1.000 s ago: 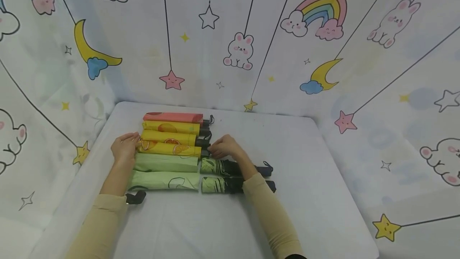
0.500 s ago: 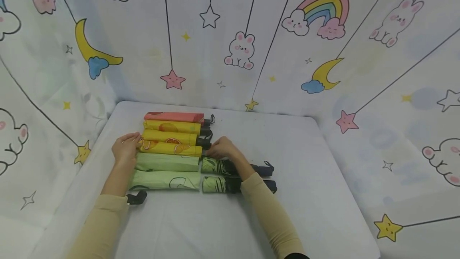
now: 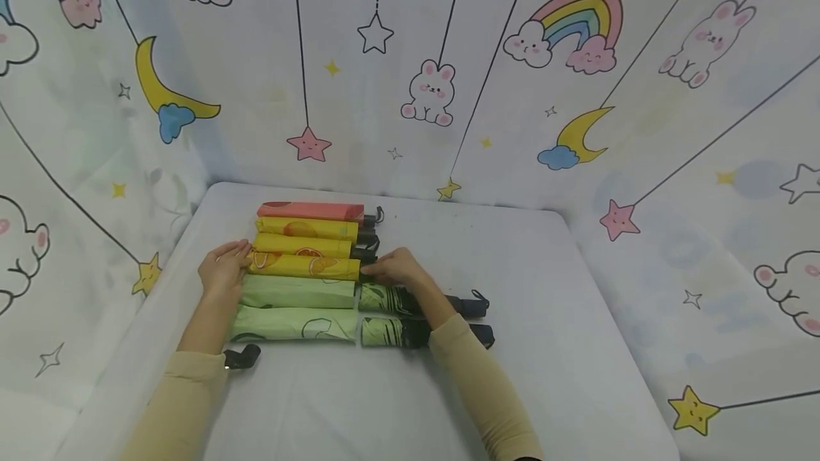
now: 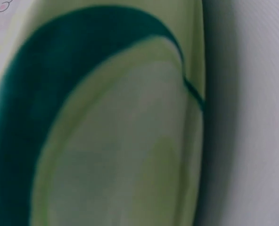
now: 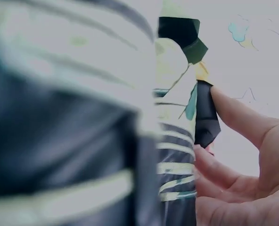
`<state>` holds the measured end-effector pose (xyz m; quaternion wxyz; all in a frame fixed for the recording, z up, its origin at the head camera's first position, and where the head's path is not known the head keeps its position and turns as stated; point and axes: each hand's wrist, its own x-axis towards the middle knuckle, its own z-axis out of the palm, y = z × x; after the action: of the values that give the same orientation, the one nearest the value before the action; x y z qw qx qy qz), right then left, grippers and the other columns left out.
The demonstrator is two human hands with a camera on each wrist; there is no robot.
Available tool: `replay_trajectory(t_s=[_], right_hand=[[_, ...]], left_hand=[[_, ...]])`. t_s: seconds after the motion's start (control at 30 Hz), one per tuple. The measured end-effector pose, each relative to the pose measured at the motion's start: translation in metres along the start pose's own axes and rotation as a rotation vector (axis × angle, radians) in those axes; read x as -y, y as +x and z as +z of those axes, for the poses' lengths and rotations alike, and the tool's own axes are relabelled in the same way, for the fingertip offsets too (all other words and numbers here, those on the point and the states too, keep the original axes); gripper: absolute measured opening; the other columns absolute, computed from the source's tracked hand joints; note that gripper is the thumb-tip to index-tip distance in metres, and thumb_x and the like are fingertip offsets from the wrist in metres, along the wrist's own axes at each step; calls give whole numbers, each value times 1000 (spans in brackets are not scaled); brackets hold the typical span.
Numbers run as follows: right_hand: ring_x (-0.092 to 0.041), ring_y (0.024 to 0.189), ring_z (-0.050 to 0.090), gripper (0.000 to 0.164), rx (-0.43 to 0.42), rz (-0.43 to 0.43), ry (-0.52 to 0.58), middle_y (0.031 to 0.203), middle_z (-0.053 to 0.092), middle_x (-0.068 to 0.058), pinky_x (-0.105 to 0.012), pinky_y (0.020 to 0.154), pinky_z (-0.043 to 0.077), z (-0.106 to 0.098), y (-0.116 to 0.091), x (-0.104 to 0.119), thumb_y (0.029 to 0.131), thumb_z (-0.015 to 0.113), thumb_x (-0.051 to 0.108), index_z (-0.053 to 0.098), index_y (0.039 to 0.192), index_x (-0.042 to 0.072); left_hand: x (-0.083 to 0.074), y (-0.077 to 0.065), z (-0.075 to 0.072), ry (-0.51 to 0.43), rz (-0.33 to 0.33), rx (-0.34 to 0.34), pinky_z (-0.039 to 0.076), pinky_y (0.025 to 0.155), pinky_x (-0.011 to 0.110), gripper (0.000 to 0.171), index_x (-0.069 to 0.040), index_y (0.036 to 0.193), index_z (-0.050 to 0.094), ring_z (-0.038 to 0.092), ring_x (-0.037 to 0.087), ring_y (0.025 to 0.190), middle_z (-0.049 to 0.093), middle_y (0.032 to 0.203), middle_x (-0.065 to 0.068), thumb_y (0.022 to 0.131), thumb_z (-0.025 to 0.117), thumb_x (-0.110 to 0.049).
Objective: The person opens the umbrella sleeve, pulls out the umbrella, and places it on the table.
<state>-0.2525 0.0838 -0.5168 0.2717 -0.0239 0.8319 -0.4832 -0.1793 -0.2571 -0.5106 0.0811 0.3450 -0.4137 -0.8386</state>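
The nearest yellow folded umbrella [image 3: 304, 266], printed with orange slices, lies between my two hands. My left hand [image 3: 222, 272] pinches its left end, the fingertips also right by the end of the yellow umbrella behind it [image 3: 333, 247]. At the other end my right hand [image 3: 398, 267] holds the short black handle [image 5: 206, 113] between thumb and finger. Closer to me lie two longer green folded umbrellas, the upper one [image 3: 297, 292] and the lower one [image 3: 291, 324], with black-striped right parts. Green fabric [image 4: 116, 141] fills most of the left wrist view, where no fingers show.
Behind lie a third yellow umbrella [image 3: 307, 227] and a red one [image 3: 310, 212], all in a row on the white table [image 3: 512, 269]. A black curved handle [image 3: 242, 357] sticks out beside the left sleeve. A printed cloth wall [image 3: 359, 91] encloses the table.
My right fingertips have shifted slightly left along the nearest yellow umbrella's handle. The left hand has stayed at the left end, and the umbrella row looks almost unchanged.
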Motion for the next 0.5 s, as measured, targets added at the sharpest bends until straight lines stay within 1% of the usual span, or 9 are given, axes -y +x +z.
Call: replay_trajectory(t_s=[0.13, 0.2, 0.3, 0.4, 0.5], right_hand=[[-28, 99, 76, 63, -5, 1, 75, 117, 74, -20, -40, 89, 64, 0, -1, 3, 83, 91, 34, 70, 124, -8], [-28, 98, 76, 61, 9, 3, 120, 115, 75, -20, -39, 89, 64, 1, -2, 4, 85, 90, 32, 69, 124, -10], [-24, 94, 76, 60, 46, 13, 229, 113, 74, -21, -37, 87, 64, 3, -3, 6, 88, 87, 26, 65, 127, -14], [-20, 87, 76, 59, 73, 24, 333, 111, 74, -20, -35, 86, 65, 5, -4, 8, 90, 85, 20, 62, 131, -15], [-19, 81, 75, 53, 78, 27, 396, 108, 74, -21, -34, 84, 65, 5, -3, 8, 90, 85, 19, 65, 128, -13]], left_hand=[[0, 1, -2, -14, -10, 17, 42, 115, 27, 56, -4, 140, 46, 46, 22, 147, 44, 161, 13, 93, 48, 27], [0, 2, -3, -21, -17, 18, 42, 115, 26, 57, -4, 141, 46, 45, 23, 147, 43, 161, 13, 93, 48, 27], [0, 1, -4, -34, -23, 16, 43, 113, 25, 57, -3, 140, 47, 45, 23, 147, 43, 162, 13, 93, 47, 28], [0, 0, -5, -42, -21, 14, 44, 112, 25, 54, -2, 136, 48, 45, 24, 147, 46, 158, 13, 92, 46, 29], [-1, -1, -6, -64, -22, 21, 44, 112, 25, 52, -2, 134, 48, 44, 24, 147, 57, 147, 11, 92, 45, 29]])
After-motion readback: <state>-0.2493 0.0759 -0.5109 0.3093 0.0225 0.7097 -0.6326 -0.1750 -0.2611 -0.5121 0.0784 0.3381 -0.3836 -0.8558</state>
